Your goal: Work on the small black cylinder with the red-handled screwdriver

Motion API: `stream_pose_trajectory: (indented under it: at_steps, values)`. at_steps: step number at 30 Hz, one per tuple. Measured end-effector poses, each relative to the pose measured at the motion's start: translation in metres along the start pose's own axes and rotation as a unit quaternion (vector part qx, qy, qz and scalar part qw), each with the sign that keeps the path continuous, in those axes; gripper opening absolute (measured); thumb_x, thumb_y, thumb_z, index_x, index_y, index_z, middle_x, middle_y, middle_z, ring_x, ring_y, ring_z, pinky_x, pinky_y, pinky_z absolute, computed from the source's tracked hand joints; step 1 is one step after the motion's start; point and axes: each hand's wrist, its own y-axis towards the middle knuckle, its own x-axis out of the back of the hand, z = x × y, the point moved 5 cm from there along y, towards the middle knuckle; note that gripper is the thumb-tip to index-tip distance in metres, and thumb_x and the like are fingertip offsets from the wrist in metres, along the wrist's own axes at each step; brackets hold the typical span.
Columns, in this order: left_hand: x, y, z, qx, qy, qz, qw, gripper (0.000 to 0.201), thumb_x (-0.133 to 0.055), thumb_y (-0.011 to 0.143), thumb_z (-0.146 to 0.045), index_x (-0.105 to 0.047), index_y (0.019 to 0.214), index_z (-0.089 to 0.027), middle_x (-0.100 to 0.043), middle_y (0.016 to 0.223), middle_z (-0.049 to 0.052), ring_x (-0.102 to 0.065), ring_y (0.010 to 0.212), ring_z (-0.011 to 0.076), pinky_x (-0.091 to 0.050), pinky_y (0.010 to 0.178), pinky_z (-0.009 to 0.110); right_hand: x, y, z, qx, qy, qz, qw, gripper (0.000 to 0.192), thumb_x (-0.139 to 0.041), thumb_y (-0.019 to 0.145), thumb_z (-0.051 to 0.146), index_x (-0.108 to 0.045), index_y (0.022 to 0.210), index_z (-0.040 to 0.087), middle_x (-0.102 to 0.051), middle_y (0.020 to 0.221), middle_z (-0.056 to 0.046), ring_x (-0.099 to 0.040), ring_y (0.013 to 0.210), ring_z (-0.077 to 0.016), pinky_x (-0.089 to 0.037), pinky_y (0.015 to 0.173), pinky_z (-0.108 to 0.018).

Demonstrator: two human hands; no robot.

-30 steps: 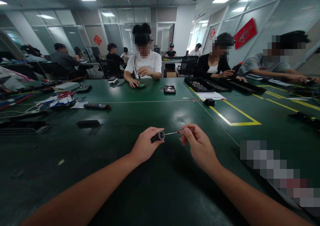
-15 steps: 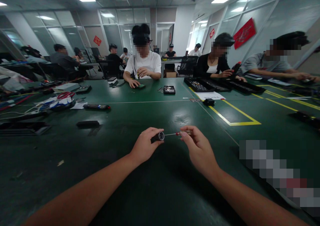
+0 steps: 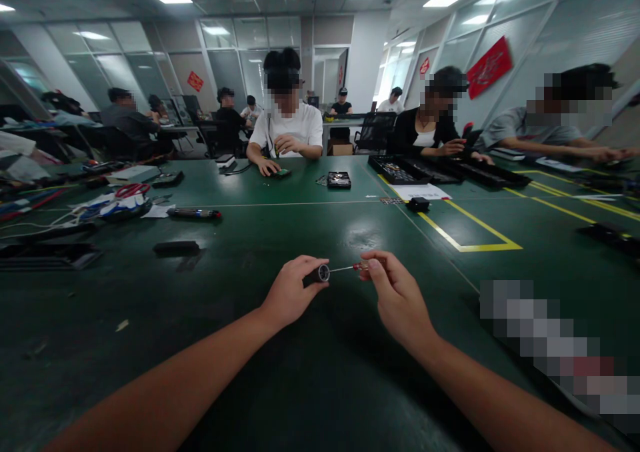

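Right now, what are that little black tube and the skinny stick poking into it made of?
The black tube in the left hand looks like matte dark plastic or rubber with a shiny silvery rim, perhaps metal. The skinny stick glints like bare steel, and its red end, pinched by the right hand, looks like glossy plastic. Too small to be sure.

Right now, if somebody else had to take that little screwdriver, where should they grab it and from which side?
Probably by the handle, coming from the right. The screwdriver lies level, its thin metal shaft pointing left into the end of the small black cylinder in the left hand. The handle end sits in the right hand, and it is thicker than the bare shaft.
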Motion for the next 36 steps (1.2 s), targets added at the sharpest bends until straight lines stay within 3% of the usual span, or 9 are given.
stream_pose_trajectory:
  at_steps: [3, 5, 8, 13, 18, 25, 32, 36]
  values:
    - [0.001, 0.0, -0.001, -0.009, -0.001, -0.007, 1.0, 0.042, -0.075, 0.085, -0.015, -0.067, 0.126, -0.024, -0.068, 0.122, 0.006, -0.062, 0.115, 0.0228, -0.048, 0.103, 0.043, -0.001, 0.004, -0.008, -0.024, 0.047, -0.02, 0.998, 0.029, -0.058, 0.094, 0.051, -0.064, 0.098, 0.023, -0.067, 0.087, -0.004, -0.064, 0.08, -0.0214, -0.052, 0.079, -0.04]
    - [0.003, 0.001, -0.002, -0.025, 0.012, -0.009, 1.0, 0.042, -0.074, 0.087, -0.015, -0.067, 0.127, -0.024, -0.068, 0.122, 0.006, -0.062, 0.115, 0.0224, -0.048, 0.103, 0.043, -0.001, 0.009, -0.019, -0.084, 0.132, -0.025, 0.987, 0.029, -0.062, 0.09, 0.052, -0.063, 0.093, 0.023, -0.065, 0.082, -0.003, -0.062, 0.074, -0.0204, -0.053, 0.075, -0.04]
    - [0.006, 0.004, 0.002, -0.038, 0.042, -0.012, 0.998, 0.043, -0.072, 0.089, -0.016, -0.065, 0.13, -0.025, -0.066, 0.124, 0.006, -0.06, 0.117, 0.0228, -0.046, 0.104, 0.045, -0.005, 0.015, -0.036, -0.201, 0.24, 0.015, 0.95, 0.029, -0.067, 0.084, 0.05, -0.06, 0.08, 0.022, -0.057, 0.067, 0.0, -0.056, 0.06, -0.0182, -0.054, 0.065, -0.039]
    - [0.008, 0.005, 0.007, -0.019, 0.037, -0.001, 0.999, 0.044, -0.074, 0.088, -0.018, -0.065, 0.131, -0.024, -0.067, 0.124, 0.006, -0.061, 0.116, 0.0231, -0.047, 0.103, 0.045, 0.005, 0.019, -0.032, -0.127, 0.219, -0.039, 0.967, 0.028, -0.07, 0.084, 0.05, -0.064, 0.087, 0.023, -0.062, 0.076, -0.001, -0.059, 0.068, -0.018, -0.055, 0.068, -0.036]
    - [0.007, 0.003, 0.001, -0.021, 0.028, 0.002, 0.999, 0.044, -0.075, 0.087, -0.02, -0.065, 0.13, -0.024, -0.068, 0.124, 0.007, -0.061, 0.117, 0.024, -0.046, 0.104, 0.046, 0.004, 0.015, -0.024, -0.063, 0.138, -0.039, 0.988, 0.032, -0.066, 0.088, 0.055, -0.064, 0.093, 0.023, -0.065, 0.082, -0.001, -0.062, 0.073, -0.0184, -0.055, 0.072, -0.036]
    - [0.005, 0.002, 0.002, -0.035, 0.037, -0.003, 0.999, 0.045, -0.077, 0.086, -0.024, -0.065, 0.129, -0.026, -0.069, 0.123, 0.006, -0.062, 0.116, 0.0246, -0.045, 0.105, 0.047, 0.001, 0.012, -0.014, -0.026, 0.068, -0.014, 0.997, 0.033, -0.059, 0.092, 0.055, -0.062, 0.096, 0.023, -0.066, 0.082, -0.002, -0.063, 0.074, -0.0194, -0.052, 0.074, -0.036]
    - [0.003, 0.002, 0.002, -0.041, 0.048, 0.0, 0.998, 0.044, -0.078, 0.085, -0.022, -0.066, 0.127, -0.025, -0.07, 0.122, 0.005, -0.062, 0.116, 0.0242, -0.044, 0.104, 0.047, 0.002, 0.007, -0.006, -0.033, 0.049, 0.011, 0.998, 0.043, -0.048, 0.098, 0.059, -0.066, 0.088, 0.022, -0.048, 0.055, 0.005, -0.051, 0.054, -0.0151, -0.044, 0.057, -0.031]
    - [0.003, 0.003, 0.001, -0.038, 0.045, 0.002, 0.998, 0.042, -0.077, 0.085, -0.021, -0.067, 0.125, -0.024, -0.07, 0.12, 0.006, -0.063, 0.115, 0.0248, -0.044, 0.104, 0.047, 0.004, 0.005, -0.005, -0.031, 0.011, -0.003, 0.999, 0.036, -0.056, 0.095, 0.054, -0.068, 0.099, 0.021, -0.063, 0.07, -0.001, -0.058, 0.062, -0.0171, -0.048, 0.06, -0.032]
